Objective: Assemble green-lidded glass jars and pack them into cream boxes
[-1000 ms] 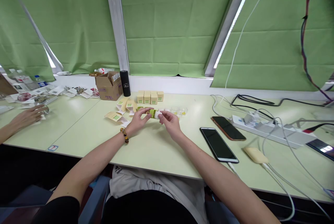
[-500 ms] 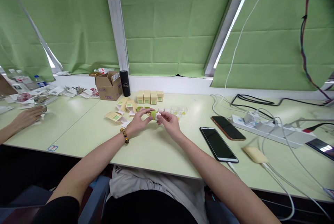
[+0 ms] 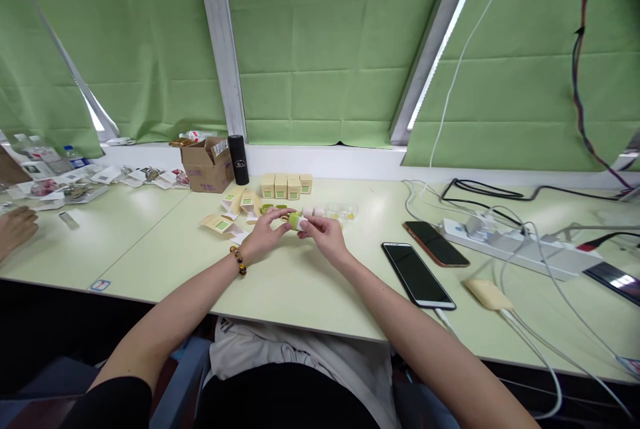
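Note:
Between my two hands is a small green-and-white piece, too small to tell its kind. The fingers of my left hand are closed on its green side. My right hand pinches its white end. Just behind my hands lie green pieces and several small clear containers with yellow in them. Left of my left hand, opened cream cartons with green labels lie on the table. A row of closed small cream boxes stands farther back.
A brown cardboard box and a black bottle stand at the back. Two phones, a power strip, a cream case and loose cables occupy the right. A co-worker's hand rests near bagged items at left.
My hands hold nearly the same pose around the green-and-white piece. The co-worker's hand has drawn back to the left, and a small flat piece now shows on the table there.

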Motion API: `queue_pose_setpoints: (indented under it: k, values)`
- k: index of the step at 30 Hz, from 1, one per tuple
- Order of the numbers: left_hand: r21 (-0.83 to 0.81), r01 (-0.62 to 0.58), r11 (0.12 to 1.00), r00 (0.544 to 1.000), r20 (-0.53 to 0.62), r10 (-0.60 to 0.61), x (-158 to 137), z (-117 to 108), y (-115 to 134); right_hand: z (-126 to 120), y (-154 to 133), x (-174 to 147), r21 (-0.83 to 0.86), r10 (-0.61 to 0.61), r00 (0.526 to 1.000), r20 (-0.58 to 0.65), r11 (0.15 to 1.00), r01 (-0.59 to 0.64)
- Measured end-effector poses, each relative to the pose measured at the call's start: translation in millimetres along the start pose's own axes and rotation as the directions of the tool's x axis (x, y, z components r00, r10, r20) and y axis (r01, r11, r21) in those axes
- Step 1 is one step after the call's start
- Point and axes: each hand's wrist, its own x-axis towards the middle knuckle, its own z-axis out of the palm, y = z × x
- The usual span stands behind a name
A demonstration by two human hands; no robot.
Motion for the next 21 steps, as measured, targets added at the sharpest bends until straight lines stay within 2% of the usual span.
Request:
queue_pose_setpoints:
  k: [12,21]
  values:
    - [-0.021,0.06,0.998,0.997,0.042,-0.059,-1.2,-0.4,-0.6,-5.1,-2.8,-1.9,-0.101,0.001,0.997,0.078,0.995,0.007]
    - [-0.028,0.036,0.999,0.999,0.031,-0.035,1.1,0.8,-0.1,2.6,-3.6,-2.7,0.051,-0.001,0.998,0.06,0.999,-0.002]
